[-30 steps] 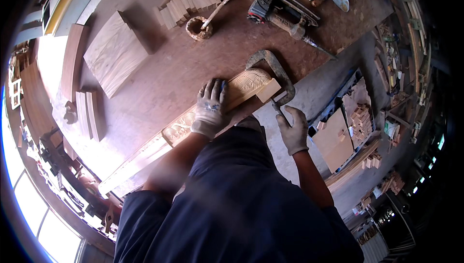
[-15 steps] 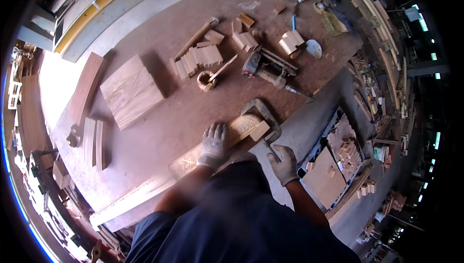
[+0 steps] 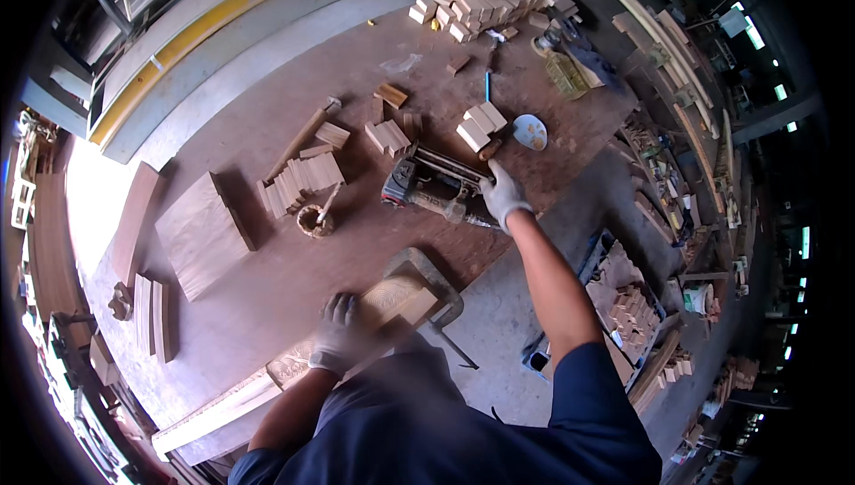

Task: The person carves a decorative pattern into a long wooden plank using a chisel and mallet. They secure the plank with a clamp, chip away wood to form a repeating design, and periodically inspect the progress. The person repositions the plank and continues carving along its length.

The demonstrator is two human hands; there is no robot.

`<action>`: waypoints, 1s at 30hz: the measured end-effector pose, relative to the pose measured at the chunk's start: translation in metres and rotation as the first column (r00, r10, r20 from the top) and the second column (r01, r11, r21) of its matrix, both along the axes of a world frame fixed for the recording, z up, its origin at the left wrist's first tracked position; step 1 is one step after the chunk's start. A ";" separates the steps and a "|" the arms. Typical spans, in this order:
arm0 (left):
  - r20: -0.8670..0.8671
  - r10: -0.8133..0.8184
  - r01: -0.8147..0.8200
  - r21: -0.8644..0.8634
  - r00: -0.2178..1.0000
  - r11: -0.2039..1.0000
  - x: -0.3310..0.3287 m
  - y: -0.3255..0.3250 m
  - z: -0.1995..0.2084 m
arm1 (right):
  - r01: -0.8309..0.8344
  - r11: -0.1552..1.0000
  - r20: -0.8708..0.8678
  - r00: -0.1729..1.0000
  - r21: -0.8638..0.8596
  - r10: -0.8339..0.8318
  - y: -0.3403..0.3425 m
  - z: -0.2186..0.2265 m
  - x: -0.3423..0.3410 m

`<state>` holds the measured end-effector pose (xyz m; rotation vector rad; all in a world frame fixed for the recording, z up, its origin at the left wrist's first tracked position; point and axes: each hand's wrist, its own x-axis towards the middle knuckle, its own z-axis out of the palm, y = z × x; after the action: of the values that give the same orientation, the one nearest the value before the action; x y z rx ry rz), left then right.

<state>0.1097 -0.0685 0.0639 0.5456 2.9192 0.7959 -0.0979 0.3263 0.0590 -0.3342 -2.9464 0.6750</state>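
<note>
My left hand [image 3: 337, 332], in a pale glove, lies with fingers stretched out on a long carved wooden board [image 3: 289, 362] along the table's near edge. A metal C-clamp [image 3: 452, 300] sits around the board's right end, with a small wood block [image 3: 417, 308] beside it and its screw hanging below. My right hand [image 3: 505, 196], also gloved, reaches out to the front end of a nail gun [image 3: 434, 189] lying on its side. Its fingers are apart, close to a short brown wooden handle [image 3: 489, 150]; whether they touch either tool is unclear.
A brush stands in a small pot [image 3: 313, 220]. Around it lie a hammer [image 3: 303, 138], rows of small wood blocks [image 3: 301, 184], a white dish [image 3: 530, 132] and a thick wood slab [image 3: 200, 231]. More blocks [image 3: 485, 0] are heaped at the far edge. A crate [image 3: 614, 289] stands at right.
My right hand has left the clamp's screw and moved forward to the nail gun. My left hand stays on the carved board. The whole view has shifted to the right.
</note>
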 end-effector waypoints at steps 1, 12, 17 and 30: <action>-0.047 0.004 -0.003 0.020 0.999 1.000 -0.002 0.002 -0.003 | -0.009 1.000 0.062 0.998 -0.013 0.010 0.009 -0.014 -0.025; 0.041 -0.068 0.069 -0.046 0.997 0.997 0.005 -0.021 -0.018 | -0.063 0.886 0.395 0.908 0.460 -0.141 0.041 -0.044 -0.110; 0.036 -0.071 0.071 -0.005 0.997 0.997 0.005 -0.022 -0.020 | 0.311 0.943 0.210 0.921 0.114 -0.329 0.073 -0.031 -0.080; 0.071 -0.055 0.050 0.066 0.996 0.997 0.005 -0.029 -0.028 | 0.271 0.673 0.329 0.943 -0.688 -0.044 -0.107 0.119 0.195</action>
<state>0.1150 -0.0972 0.0356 0.5834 2.8095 0.8867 0.0969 0.2197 0.1779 -0.8004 -2.6669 1.9115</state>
